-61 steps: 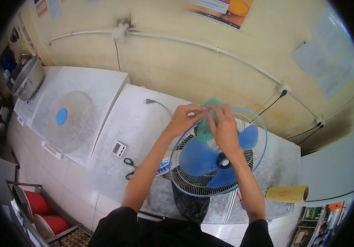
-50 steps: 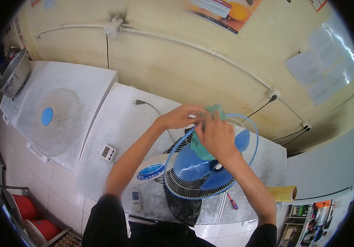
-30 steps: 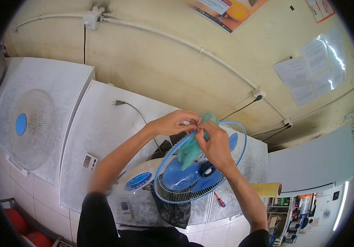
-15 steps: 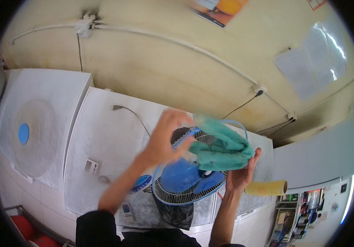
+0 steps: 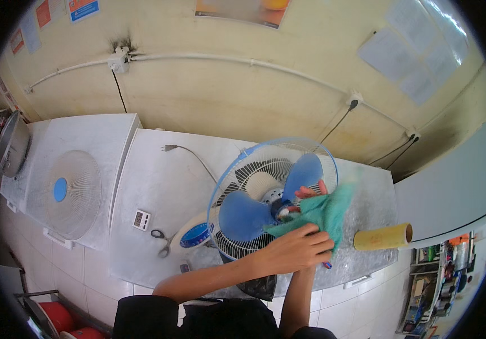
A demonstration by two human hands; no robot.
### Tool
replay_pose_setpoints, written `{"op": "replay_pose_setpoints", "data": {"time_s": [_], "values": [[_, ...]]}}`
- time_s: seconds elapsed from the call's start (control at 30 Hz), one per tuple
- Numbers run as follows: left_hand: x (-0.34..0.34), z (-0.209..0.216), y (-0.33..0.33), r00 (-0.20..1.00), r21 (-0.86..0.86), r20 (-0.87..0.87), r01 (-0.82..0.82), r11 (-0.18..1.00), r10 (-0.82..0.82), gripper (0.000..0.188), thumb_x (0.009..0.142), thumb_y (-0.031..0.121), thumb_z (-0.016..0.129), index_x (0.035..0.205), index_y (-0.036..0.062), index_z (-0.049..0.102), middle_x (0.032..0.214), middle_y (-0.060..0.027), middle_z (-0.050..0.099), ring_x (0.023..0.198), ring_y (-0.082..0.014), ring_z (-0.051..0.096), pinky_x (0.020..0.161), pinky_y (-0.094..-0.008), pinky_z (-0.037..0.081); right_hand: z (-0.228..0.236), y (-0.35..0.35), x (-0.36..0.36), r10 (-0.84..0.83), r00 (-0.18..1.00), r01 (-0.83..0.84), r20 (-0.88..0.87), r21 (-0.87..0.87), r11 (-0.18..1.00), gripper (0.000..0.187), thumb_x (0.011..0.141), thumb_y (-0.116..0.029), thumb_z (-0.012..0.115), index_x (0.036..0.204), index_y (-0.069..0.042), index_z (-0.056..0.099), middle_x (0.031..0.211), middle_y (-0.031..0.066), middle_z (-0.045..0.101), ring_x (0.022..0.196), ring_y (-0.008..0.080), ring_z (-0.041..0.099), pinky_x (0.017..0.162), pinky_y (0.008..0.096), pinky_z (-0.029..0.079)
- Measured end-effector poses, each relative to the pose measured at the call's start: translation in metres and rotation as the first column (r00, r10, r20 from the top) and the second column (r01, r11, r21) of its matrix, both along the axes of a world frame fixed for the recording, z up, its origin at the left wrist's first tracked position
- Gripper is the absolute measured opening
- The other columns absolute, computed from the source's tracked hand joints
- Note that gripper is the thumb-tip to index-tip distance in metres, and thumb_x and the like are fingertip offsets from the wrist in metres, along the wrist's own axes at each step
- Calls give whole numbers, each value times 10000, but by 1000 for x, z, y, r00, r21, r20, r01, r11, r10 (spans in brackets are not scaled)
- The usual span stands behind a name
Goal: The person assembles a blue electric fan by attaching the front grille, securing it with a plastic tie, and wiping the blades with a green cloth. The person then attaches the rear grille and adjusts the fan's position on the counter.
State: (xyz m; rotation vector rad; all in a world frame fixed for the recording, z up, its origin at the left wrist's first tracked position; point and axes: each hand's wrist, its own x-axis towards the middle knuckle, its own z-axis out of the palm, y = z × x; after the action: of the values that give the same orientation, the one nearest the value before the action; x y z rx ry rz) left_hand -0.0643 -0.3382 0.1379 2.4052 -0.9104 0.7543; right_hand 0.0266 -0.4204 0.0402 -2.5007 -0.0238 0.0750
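On the grey desk [image 5: 158, 186] lies a fan [image 5: 271, 198], its white rear grille facing up with the blue blades bare. Left of the fan, on the next surface, rests a loose front grille [image 5: 71, 192]. At the fan's right edge a green cloth [image 5: 319, 212] drapes over the hub; the left hand [image 5: 296, 248] has its fingers clenched on it. The right hand [image 5: 311, 192], under the cloth, shows only fingertips; grip unclear. Right of the fan lies a yellow roll [image 5: 383, 236]; left of it, scissors [image 5: 161, 242].
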Motion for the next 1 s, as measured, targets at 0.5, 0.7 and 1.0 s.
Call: {"op": "replay_pose_setpoints", "data": {"time_s": [0.5,0.7,1.0], "values": [[-11,-2,-8,784,-753,-564,-357,553,-261,278,963,122,722,1206,8,652,1201,-115,644,1013,-145,639,843,-289,521,85,-41,-5,-163,917,-277,364,876,396,237,1008,-110,588,1228,-74,506,966,59,607,731,123,586,636,225,461],[-7,19,6,938,-569,-345,-182,802,-32,421,915,146,787,1296,66,625,977,-39,655,824,-111,584,716,-267,482,124,-71,11,-252,946,-87,203,910,405,110,1046,-123,542,1146,-75,536,940,10,496,797,82,464,722,229,406],[19,55,-10,792,-483,-536,-3,876,-293,341,807,84,832,1102,42,665,1009,-67,592,1001,-205,607,852,-362,490,115,-99,20,-87,930,-322,358,904,283,116,1080,-192,533,1074,-76,535,876,-28,472,765,76,430,683,230,384]]}}
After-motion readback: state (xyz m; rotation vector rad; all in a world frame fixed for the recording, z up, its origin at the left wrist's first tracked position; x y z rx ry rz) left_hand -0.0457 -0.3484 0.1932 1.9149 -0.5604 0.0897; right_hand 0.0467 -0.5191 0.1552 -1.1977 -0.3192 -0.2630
